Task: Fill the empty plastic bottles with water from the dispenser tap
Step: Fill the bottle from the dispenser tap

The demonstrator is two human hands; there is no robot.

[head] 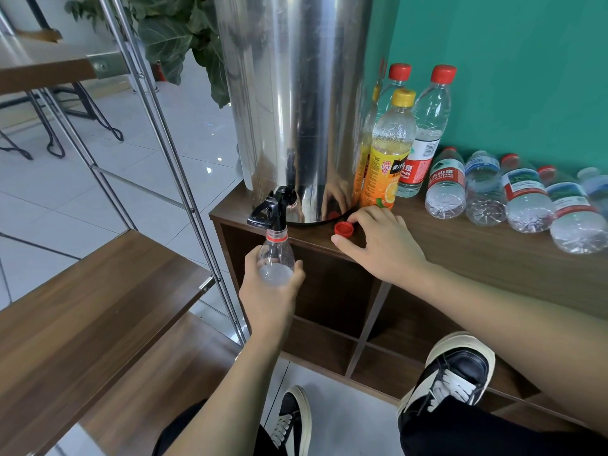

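Left hand (268, 284): gripped bottle (275, 258), mouth under black tap (271, 207) of steel dispenser (292, 103). Right hand (378, 243): fingers loosely spread on counter (477, 245), thumb and forefinger either side of red cap (343, 229). Rightward, bottles standing and lying.

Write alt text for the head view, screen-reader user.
A person's left hand holds an uncapped plastic bottle under the black tap of a steel dispenser. The right hand rests on the wooden cabinet touching a red cap; more bottles stand and lie behind.
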